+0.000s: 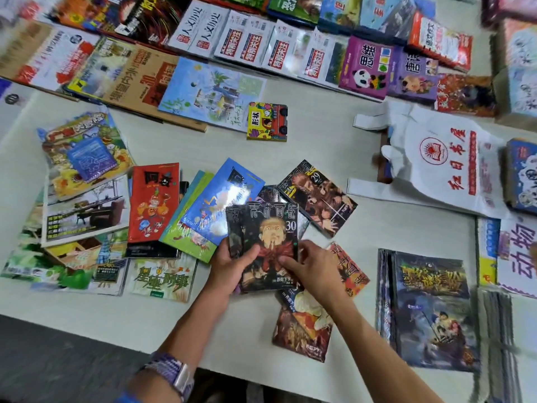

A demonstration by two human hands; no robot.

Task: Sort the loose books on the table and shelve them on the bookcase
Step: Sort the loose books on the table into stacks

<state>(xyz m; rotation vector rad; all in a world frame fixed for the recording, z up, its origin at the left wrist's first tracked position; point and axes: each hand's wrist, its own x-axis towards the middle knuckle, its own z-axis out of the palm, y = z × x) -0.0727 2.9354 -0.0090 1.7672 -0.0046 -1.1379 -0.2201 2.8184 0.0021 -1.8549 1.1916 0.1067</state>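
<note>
A thumb presses down on the lower left of a dark manga volume numbered 30, the left hand curled round that book's left edge from underneath. The right hand pinches the same book at its lower right edge, fingers bent over the cover. The book is held just above the desk, near the middle of its front edge, over a loose heap of other books.

Just behind it lies another dark volume numbered 29, tilted. To its left a blue paperback overlaps a green one, and beside those lies a red paperback. Under the right forearm sits a brown and orange volume, close to the desk's front edge.

Further out, a dark adventure book lies toward the front right corner. A white plastic bag with red lettering rests at the right edge. A small yellow board book lies alone toward the middle. Rows of magazines line the back edge. A purple watch strap circles the left wrist.
</note>
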